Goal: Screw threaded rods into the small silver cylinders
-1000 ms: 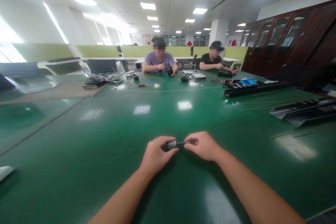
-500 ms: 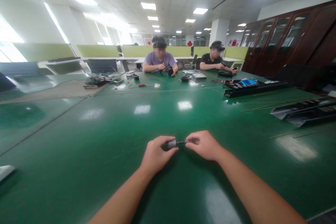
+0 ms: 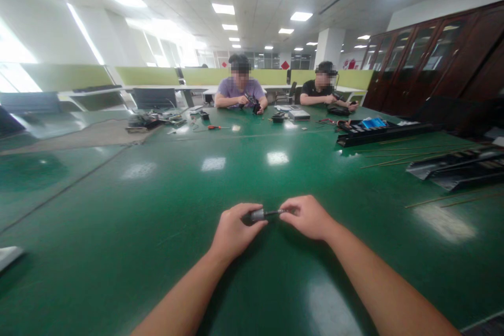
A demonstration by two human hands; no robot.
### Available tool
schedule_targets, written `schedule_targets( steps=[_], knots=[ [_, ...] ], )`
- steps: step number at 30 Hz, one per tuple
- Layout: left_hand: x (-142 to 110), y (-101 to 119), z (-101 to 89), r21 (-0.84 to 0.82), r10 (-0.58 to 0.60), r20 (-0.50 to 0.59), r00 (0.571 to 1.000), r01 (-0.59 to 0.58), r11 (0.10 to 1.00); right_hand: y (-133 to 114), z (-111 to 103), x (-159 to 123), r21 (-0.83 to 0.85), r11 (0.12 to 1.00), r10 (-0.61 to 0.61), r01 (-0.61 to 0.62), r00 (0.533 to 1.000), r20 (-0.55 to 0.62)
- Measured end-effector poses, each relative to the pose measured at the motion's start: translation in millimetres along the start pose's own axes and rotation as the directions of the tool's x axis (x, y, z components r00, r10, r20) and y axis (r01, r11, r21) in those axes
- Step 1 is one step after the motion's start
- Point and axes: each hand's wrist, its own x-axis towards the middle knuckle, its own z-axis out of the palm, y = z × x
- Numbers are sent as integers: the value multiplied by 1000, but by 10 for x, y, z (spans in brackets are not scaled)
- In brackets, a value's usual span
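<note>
Over the green table, my left hand is closed round a small grey cylinder, thumb and fingers on its sides. A thin dark shaft reaches from the cylinder's right end towards my right hand. Thumb and fingertips of that hand pinch the far end of the shaft, where a small silvery bit shows. What exactly this shafted cylinder is, I cannot make out. Its left end is hidden in my left palm.
Two people sit across the table, handling dark devices. An orange screwdriver lies near them. Black metal channels and thin rods lie at the right. Mixed parts are heaped far left; a white object sits at the left edge.
My right hand has shifted very slightly right, still pinching the shaft end. My left hand keeps its hold on the cylinder, nearly unmoved.
</note>
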Motion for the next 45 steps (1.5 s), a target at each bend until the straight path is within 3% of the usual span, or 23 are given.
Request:
schedule_targets(
  steps=[26, 36, 45],
  knots=[
    [13, -3, -5, -1, -17, 1, 1000, 17, 1000, 38, -28, -6, 0, 1000, 4, -4, 1000, -12],
    [27, -43, -9, -38, -85, -50, 995, 83, 996, 42, -30, -8, -28, 1000, 4, -4, 1000, -2],
    [35, -7, -24, -58, -110, -51, 993, 107, 993, 124, -242, -5, -12, 999, 45, -46, 995, -88]
  ],
)
